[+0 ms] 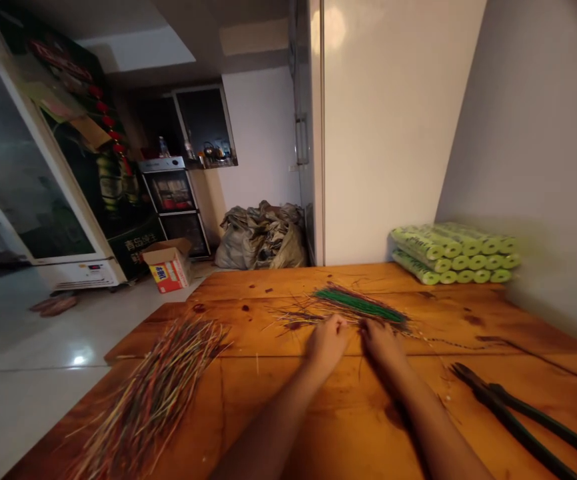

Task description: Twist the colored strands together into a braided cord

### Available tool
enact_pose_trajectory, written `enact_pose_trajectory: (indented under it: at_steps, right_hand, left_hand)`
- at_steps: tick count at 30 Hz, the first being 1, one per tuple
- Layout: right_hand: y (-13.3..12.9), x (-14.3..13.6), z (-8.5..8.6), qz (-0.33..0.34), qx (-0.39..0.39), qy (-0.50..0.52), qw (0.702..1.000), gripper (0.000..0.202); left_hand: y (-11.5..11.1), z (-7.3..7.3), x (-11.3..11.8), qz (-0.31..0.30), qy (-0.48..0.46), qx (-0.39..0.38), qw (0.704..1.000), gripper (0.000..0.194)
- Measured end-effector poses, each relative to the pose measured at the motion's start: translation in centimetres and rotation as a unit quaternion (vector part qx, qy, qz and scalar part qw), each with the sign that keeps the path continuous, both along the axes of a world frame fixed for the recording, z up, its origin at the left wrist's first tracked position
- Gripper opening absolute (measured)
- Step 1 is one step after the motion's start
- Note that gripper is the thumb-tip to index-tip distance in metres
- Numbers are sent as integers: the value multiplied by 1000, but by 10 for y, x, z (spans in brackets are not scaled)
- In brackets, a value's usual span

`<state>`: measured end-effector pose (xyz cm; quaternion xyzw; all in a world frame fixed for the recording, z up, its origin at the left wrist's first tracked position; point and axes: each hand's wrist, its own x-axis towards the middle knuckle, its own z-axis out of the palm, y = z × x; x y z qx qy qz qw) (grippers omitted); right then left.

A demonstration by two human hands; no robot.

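Observation:
Both hands are over the middle of the wooden table, close together. My left hand [329, 337] has its fingers curled together at the near edge of a bundle of thin strands; what it pinches is too small to name. Beside it, my right hand [381, 339] is also closed, touching the strands' near side, its fingertips partly hidden. Just beyond both hands lies a bundle of green strands [361, 303] with reddish and brown ones around it. Loose thin strands [296, 319] fan out to the left of the hands.
A big pile of multicoloured strands [156, 393] lies at the table's left. Long-handled cutters [498, 400] rest at the right, near a thin dark cord [543, 357]. Green-wrapped rolls [453, 253] are stacked at the back right. A cardboard box [168, 267] stands on the floor.

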<state>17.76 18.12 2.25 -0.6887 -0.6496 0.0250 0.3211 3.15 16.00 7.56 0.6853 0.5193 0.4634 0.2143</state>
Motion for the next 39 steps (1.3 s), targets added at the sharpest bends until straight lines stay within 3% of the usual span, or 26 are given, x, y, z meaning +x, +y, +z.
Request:
enact_pose_trajectory:
  at_steps: [6, 10, 15, 18, 24, 27, 30, 34, 39]
  right_hand:
    - [1, 2, -3, -23, -29, -116, 993, 24]
    - [3, 7, -2, -43, -35, -159, 986, 24]
    - [3, 5, 3, -66, -16, -184, 981, 21]
    - [4, 4, 6, -77, 59, -174, 980, 20]
    - [0, 2, 17, -2, 192, -82, 978, 23]
    - [-11, -12, 26, 53, 233, 25, 971, 20]
    - [-29, -37, 34, 120, 276, 196, 933, 14]
    - [-48, -66, 44, 174, 297, 405, 847, 3]
    - [-48, -63, 59, 189, 247, 619, 721, 10]
  left_hand:
    - [13, -41, -59, 60, -73, -6, 996, 25]
    - [6, -56, -72, 48, -100, 27, 993, 25]
    - [-1, -56, -71, 13, -42, 55, 998, 23]
    - [0, -55, -72, 25, -41, 57, 997, 22]
    - [1, -55, -74, 40, -76, 43, 995, 24]
    - [1, -54, -73, 30, -84, 40, 995, 24]
    - [0, -52, -73, 7, -89, 57, 994, 22]
    - [1, -51, -75, -3, -98, 78, 992, 21]
    - [1, -50, -75, -3, -107, 78, 991, 22]
